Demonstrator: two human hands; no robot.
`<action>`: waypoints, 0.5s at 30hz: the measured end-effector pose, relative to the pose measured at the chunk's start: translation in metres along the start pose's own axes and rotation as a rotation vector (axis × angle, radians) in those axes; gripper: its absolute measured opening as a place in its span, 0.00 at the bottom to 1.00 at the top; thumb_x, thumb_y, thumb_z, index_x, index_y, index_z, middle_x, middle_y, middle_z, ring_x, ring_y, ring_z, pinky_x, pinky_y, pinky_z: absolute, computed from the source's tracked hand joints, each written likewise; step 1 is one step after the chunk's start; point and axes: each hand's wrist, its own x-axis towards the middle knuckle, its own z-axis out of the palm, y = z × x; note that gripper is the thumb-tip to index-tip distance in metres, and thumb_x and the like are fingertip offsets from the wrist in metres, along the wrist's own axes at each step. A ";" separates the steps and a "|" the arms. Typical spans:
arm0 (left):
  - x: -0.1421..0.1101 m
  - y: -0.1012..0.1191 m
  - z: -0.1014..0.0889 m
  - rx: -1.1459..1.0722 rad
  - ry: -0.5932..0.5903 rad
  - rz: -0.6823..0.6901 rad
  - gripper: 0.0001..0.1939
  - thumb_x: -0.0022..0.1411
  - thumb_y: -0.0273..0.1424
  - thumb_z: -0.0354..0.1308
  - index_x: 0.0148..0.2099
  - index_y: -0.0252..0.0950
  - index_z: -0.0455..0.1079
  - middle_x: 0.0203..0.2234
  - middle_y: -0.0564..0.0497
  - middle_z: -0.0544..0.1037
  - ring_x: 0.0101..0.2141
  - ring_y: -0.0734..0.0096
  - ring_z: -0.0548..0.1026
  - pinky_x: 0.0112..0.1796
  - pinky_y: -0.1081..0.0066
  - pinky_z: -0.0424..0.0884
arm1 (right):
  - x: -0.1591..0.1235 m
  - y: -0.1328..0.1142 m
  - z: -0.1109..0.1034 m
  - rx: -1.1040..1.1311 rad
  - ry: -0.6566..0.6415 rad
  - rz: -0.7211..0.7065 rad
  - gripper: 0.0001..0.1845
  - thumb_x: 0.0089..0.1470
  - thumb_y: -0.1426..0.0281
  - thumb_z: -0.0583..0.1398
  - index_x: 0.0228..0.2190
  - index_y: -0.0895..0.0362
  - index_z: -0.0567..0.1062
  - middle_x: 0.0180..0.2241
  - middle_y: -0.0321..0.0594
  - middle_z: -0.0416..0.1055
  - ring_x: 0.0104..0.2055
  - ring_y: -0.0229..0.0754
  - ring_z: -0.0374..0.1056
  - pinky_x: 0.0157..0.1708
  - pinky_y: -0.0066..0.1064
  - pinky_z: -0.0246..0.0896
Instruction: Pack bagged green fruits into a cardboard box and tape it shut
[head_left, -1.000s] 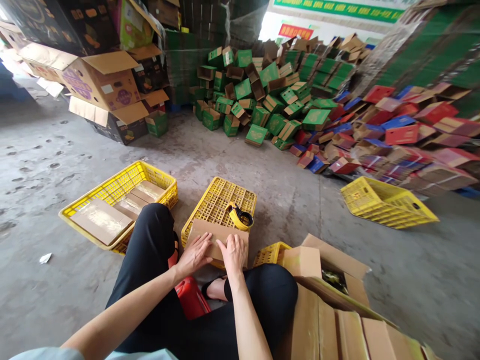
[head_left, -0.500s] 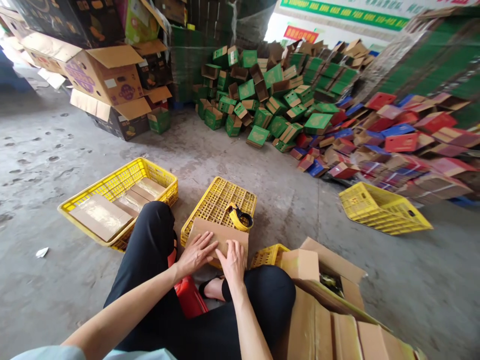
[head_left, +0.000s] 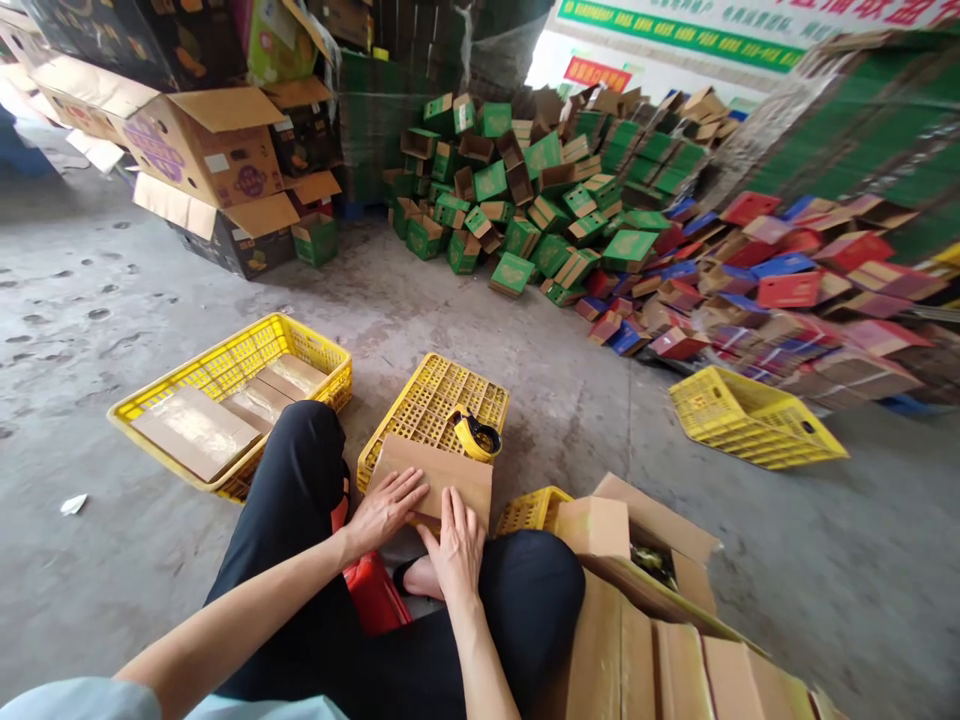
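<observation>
A brown cardboard box [head_left: 457, 470] lies on the near end of an upturned yellow crate [head_left: 420, 405] between my knees. My left hand [head_left: 388, 508] rests flat on the box's left part, fingers stretched out. On its near right part lies my right hand [head_left: 456, 540], fingers extended over the top and thumb pointing left. Just behind the box, on the crate, sits a yellow and black tape dispenser [head_left: 475, 436]. The underside of the box is hidden.
To the left a yellow crate [head_left: 341, 383] holds several taped boxes. An open carton [head_left: 600, 525] with dark contents and more cartons [head_left: 637, 665] stand by my right knee. Another yellow crate [head_left: 705, 400] lies farther right. Green boxes [head_left: 514, 272] and red and blue boxes [head_left: 787, 290] are heaped behind.
My right hand has slid slightly toward me along the box. My left hand stays flat on it. The whole view has shifted a little.
</observation>
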 end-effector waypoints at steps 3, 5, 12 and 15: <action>-0.016 0.009 -0.001 0.026 -0.024 -0.050 0.38 0.70 0.26 0.54 0.78 0.37 0.49 0.76 0.40 0.54 0.74 0.54 0.54 0.69 0.52 0.59 | 0.007 -0.001 0.001 -0.011 0.035 0.004 0.29 0.73 0.55 0.53 0.65 0.57 0.73 0.62 0.54 0.74 0.54 0.56 0.72 0.53 0.46 0.63; -0.031 0.012 -0.005 0.041 -0.046 -0.098 0.43 0.65 0.26 0.56 0.79 0.35 0.46 0.76 0.40 0.52 0.75 0.53 0.52 0.70 0.52 0.58 | 0.008 0.000 0.002 -0.008 0.067 0.001 0.28 0.74 0.55 0.52 0.62 0.58 0.75 0.60 0.54 0.76 0.52 0.55 0.72 0.53 0.45 0.62; -0.051 0.002 -0.034 0.117 -0.043 -0.282 0.42 0.62 0.27 0.57 0.77 0.33 0.52 0.73 0.37 0.61 0.71 0.47 0.61 0.70 0.44 0.55 | 0.009 0.001 0.002 0.024 0.100 0.006 0.30 0.74 0.52 0.52 0.59 0.59 0.78 0.59 0.53 0.77 0.53 0.54 0.73 0.51 0.42 0.60; -0.036 0.000 -0.041 0.123 -0.015 -0.310 0.39 0.63 0.29 0.58 0.75 0.35 0.57 0.68 0.37 0.68 0.66 0.46 0.67 0.68 0.45 0.58 | 0.011 0.001 0.000 0.017 0.097 0.007 0.30 0.74 0.52 0.51 0.60 0.59 0.78 0.59 0.53 0.77 0.53 0.54 0.72 0.53 0.43 0.59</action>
